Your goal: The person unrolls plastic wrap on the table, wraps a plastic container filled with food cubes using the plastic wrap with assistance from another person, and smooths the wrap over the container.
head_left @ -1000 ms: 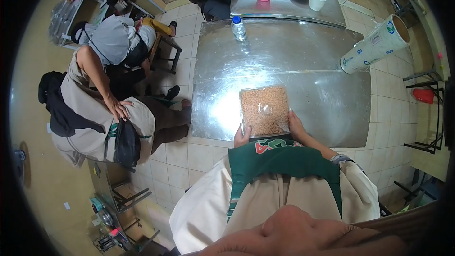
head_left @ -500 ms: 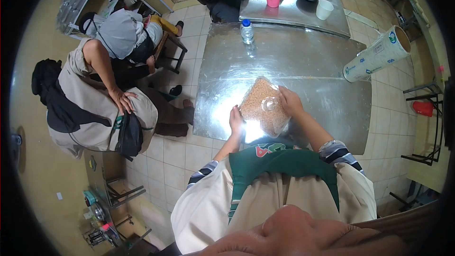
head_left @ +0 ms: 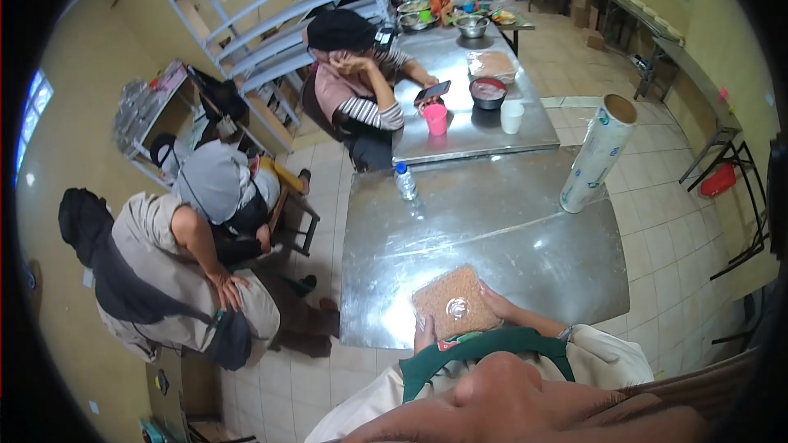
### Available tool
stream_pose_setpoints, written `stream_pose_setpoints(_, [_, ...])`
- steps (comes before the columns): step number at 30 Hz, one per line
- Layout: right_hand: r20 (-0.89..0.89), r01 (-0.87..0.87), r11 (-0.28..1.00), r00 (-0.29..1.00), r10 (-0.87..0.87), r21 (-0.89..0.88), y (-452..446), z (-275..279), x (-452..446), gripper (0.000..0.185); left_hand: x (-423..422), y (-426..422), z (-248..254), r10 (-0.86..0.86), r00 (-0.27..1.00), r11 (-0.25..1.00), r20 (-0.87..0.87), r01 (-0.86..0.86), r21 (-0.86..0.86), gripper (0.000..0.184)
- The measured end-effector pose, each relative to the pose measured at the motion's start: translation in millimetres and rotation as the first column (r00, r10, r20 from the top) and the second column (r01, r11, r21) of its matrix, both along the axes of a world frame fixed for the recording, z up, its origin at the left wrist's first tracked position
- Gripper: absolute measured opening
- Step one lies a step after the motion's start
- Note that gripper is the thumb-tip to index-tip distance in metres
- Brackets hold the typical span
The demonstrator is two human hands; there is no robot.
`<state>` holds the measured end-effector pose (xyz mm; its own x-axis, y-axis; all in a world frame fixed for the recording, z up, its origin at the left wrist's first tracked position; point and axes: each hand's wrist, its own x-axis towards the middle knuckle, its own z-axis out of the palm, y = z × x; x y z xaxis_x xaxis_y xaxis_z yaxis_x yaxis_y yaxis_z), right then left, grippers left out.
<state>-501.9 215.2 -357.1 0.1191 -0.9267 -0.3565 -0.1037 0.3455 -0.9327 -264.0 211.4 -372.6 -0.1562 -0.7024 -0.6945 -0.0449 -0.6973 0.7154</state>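
Note:
A flat, clear plastic pack of small tan grains point(head_left: 466, 287), with a round whitish mark on its face, is held low over the near edge of the metal table point(head_left: 386, 271). My left hand point(head_left: 425, 334) grips the pack's lower left side, thumb upward. At its right edge, my right hand point(head_left: 497, 303) is closed on it too. The fingers beneath the pack are hidden. Farther up the same table stand a water bottle with a blue cap point(head_left: 405, 182) and a tall roll of plastic wrap point(head_left: 597, 154).
A second metal table point(head_left: 460, 143) adjoins behind, holding a pink cup point(head_left: 435, 120), a white cup point(head_left: 512, 117) and a dark bowl point(head_left: 487, 93). A person point(head_left: 345, 82) sits there with a phone. Two people point(head_left: 189, 271) are close on the left. Shelving point(head_left: 279, 41) stands behind.
The view has tilted up, showing more of the room beyond. The pack, still in both hands, now appears lower and closer to my body.

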Motion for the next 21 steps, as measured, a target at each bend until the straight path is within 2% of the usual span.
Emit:
stream_pose_setpoints(1, [0.105,-0.02,0.996,0.994,0.01,0.092,3.4,11.5,1.4,0.053,-2.8,2.4,0.8,-0.014,1.0,1.0,-0.002,0.014,-0.015,0.048])
stream_pose_setpoints(3, [0.151,0.019,0.996,0.988,-0.033,0.088,11.2,7.2,2.1,0.054,-11.5,9.9,1.3,0.111,0.99,0.969,-0.083,-0.127,-0.213,0.043])
stream_pose_setpoints(4, [0.2,0.046,0.994,0.978,-0.065,0.098,12.4,10.6,2.6,0.055,-14.2,8.3,5.3,0.1,0.991,0.967,-0.084,-0.117,-0.225,0.043])
stream_pose_setpoints(5, [0.132,0.026,0.996,0.991,-0.037,0.086,15.6,21.2,0.1,0.055,-17.8,7.0,9.4,0.107,0.986,0.967,-0.126,-0.133,-0.218,0.043])
stream_pose_setpoints(9, [0.084,0.034,0.997,0.996,-0.04,0.073,32.1,7.7,-12.1,0.055,-34.5,9.1,28.3,0.137,0.949,0.967,-0.284,-0.19,-0.168,0.042])
stream_pose_setpoints(12, [0.208,0.139,0.985,0.965,-0.158,0.105,51.6,1.0,-20.2,0.051,-45.8,23.4,39.4,0.174,0.907,0.967,-0.383,-0.23,-0.106,0.041])
stream_pose_setpoints(14, [0.349,0.259,0.951,0.886,-0.304,0.171,68.9,24.8,-26.5,0.053,-52.7,32.3,41.8,0.18,0.896,0.969,-0.407,-0.232,-0.084,0.041])
stream_pose_setpoints(16, [0.409,0.296,0.942,0.848,-0.336,0.161,86.7,9.3,-40.3,0.052,-60.2,33.6,42.6,0.041,0.791,0.999,-0.61,-0.039,0.017,0.042])
stream_pose_setpoints(17, [0.462,0.326,0.933,0.811,-0.358,0.151,97.2,3.0,-46.2,0.052,-63.9,32.2,45.1,-0.065,0.872,0.995,-0.486,0.092,0.032,0.047])
stream_pose_setpoints(18, [0.465,0.338,0.927,0.803,-0.373,0.161,109.2,-3.4,-51.7,0.052,-72.8,34.7,46.3,-0.074,0.874,0.994,-0.48,0.106,0.041,0.047])
stream_pose_setpoints(20, [0.338,0.435,0.895,0.831,-0.442,0.101,136.3,-7.4,-65.6,0.052,-92.2,47.8,50.8,-0.181,0.803,0.951,-0.568,0.289,0.106,0.051])
stream_pose_setpoints(21, [0.342,0.448,0.886,0.819,-0.461,0.121,158.0,-9.2,-66.0,0.052,-105.5,53.6,57.4,-0.168,0.81,0.944,-0.562,0.296,0.145,0.054])
